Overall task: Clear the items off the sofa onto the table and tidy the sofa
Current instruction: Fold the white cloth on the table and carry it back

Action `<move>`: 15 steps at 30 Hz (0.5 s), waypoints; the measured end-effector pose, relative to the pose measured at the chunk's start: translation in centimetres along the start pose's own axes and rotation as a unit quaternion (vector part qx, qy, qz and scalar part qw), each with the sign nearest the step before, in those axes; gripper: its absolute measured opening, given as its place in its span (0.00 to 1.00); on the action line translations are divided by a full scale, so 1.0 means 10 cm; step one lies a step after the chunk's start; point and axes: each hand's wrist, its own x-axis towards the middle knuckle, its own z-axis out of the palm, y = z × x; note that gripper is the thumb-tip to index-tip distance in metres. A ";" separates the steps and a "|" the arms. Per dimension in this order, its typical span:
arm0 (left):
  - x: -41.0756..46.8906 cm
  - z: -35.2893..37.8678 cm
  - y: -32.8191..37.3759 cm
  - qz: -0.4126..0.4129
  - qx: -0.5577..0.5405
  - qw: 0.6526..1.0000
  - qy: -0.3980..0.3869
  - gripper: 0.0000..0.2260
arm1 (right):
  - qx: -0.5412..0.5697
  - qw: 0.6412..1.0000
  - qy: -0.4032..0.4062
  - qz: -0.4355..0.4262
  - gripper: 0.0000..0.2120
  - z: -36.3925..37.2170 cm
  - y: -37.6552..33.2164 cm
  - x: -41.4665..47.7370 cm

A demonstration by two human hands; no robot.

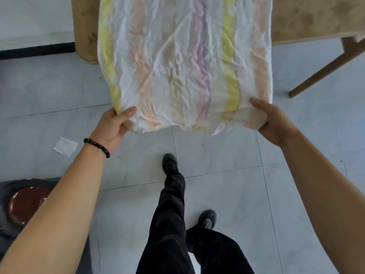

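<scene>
gripping striped cloth (183, 62) corners: left hand (113, 128), right hand (273, 123).

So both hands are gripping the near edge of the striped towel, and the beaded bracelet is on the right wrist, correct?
Not quite. The head view shows the beaded bracelet on the left wrist, not the right. The rest holds: left hand and right hand both grip the near edge of the striped towel.

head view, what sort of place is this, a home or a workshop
Most likely a room in a home, perhaps a living room: a pale tiled floor, a wooden table, and a striped cloth gripped by the left hand and the right hand.
</scene>
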 end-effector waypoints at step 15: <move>-0.33 0.42 -0.19 -0.073 -0.119 0.989 -0.057 0.18 | 0.113 0.992 -0.063 0.004 0.21 0.09 0.11 -0.34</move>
